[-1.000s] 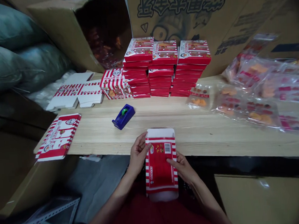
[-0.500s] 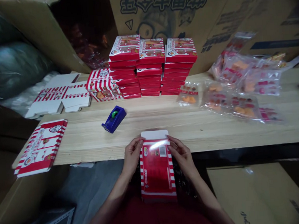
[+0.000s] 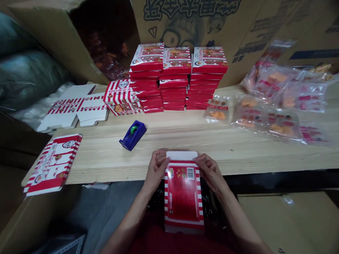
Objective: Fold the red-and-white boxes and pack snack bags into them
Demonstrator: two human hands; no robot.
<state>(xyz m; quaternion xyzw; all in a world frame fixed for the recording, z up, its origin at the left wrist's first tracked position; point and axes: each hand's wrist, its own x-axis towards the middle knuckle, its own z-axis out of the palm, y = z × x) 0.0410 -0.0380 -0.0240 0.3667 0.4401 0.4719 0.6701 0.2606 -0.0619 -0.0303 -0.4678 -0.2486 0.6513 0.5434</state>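
A red and white striped box (image 3: 183, 197) with a barcode lies at the table's front edge, its white end flap raised toward the far side. My left hand (image 3: 158, 168) pinches the box's upper left corner beside the flap. At the upper right corner, my right hand (image 3: 209, 170) grips the box with thumb and fingers. The near end of the box hangs over my lap. Beyond my left hand sits a blue tape dispenser (image 3: 133, 136) with a green core.
Stacks of finished red boxes (image 3: 177, 91) stand at the back. Flat striped cartons (image 3: 54, 164) and white unfolded ones (image 3: 75, 106) lie left. Clear bags of toy food (image 3: 279, 123) cover the right side. Large cardboard boxes (image 3: 267, 27) rise behind.
The view has shifted slightly, so the table's things appear a little further right. Both hands still hold the box; my left fingers have moved up near the flap.
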